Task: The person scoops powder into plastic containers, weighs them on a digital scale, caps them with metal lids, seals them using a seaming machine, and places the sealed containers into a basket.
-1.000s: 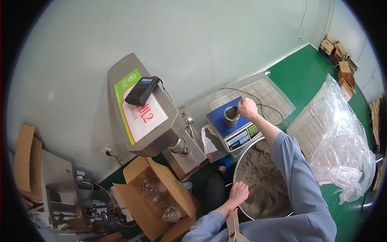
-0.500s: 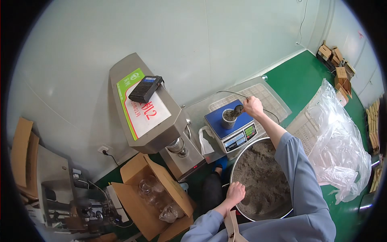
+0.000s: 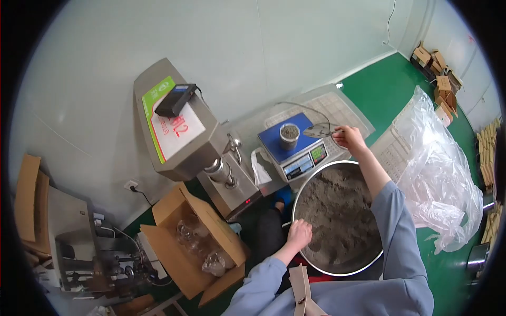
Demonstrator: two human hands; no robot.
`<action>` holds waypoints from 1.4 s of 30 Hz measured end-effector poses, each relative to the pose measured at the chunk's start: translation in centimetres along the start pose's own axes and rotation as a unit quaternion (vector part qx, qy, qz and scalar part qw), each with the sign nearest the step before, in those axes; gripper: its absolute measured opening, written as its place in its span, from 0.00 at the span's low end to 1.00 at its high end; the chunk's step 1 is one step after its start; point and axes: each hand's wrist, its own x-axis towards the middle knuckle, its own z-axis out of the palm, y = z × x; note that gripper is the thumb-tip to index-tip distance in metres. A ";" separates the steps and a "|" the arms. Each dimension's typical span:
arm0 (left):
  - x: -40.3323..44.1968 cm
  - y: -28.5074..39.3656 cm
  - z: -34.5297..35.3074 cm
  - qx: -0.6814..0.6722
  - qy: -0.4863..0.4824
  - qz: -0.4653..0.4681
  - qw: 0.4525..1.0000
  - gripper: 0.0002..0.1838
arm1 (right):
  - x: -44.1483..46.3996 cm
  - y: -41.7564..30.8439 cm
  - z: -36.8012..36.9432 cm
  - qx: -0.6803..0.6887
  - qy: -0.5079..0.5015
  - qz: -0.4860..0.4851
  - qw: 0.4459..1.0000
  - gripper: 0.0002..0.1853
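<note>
In my right hand [image 3: 350, 138] is a spoon [image 3: 318, 130], smeared by motion, held by its handle just right of the scale. A small metal cup [image 3: 289, 136] full of grey-brown powder stands on the blue platform of the digital scale [image 3: 303, 165]. Below the scale sits a large round metal tub [image 3: 295, 196] with loose grey-brown powder [image 3: 337, 216] in it. The fingers of my left hand [image 3: 300, 234] curl over the tub's left rim.
Left of the scale stands a steel machine [image 3: 213, 139] with a black box-shaped device [image 3: 176, 100] on top. An open carton [image 3: 224, 226] holds clear plastic containers and a bag. Clear plastic sheeting [image 3: 437, 184] lies to the right. More cartons [image 3: 443, 87] stand at the far wall.
My right hand has drawn the spoon away from the cup, to the right. The cup now shows heaped powder. My left hand stays at the tub's rim, and the view has shifted slightly.
</note>
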 end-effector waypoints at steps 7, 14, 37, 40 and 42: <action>0.3 0.1 -0.6 0.018 -0.010 0.000 1.000 0.07 | -9.1 9.4 -10.2 0.028 -0.014 0.061 0.998 0.18; 0.5 0.3 -1.0 0.034 -0.040 -0.004 0.999 0.08 | -16.8 24.1 -14.8 -0.079 0.012 0.151 0.985 0.20; 0.8 0.3 -0.9 0.047 -0.023 -0.002 0.999 0.08 | -23.3 42.2 -6.7 -0.446 0.105 0.008 0.889 0.24; 0.8 0.7 -1.8 0.068 -0.096 -0.017 0.993 0.10 | -27.3 38.8 -7.6 -0.485 0.022 0.071 0.872 0.27; 0.7 0.4 -1.4 0.063 -0.151 -0.023 0.986 0.10 | -30.3 41.6 -8.5 -0.467 0.015 -0.089 0.880 0.16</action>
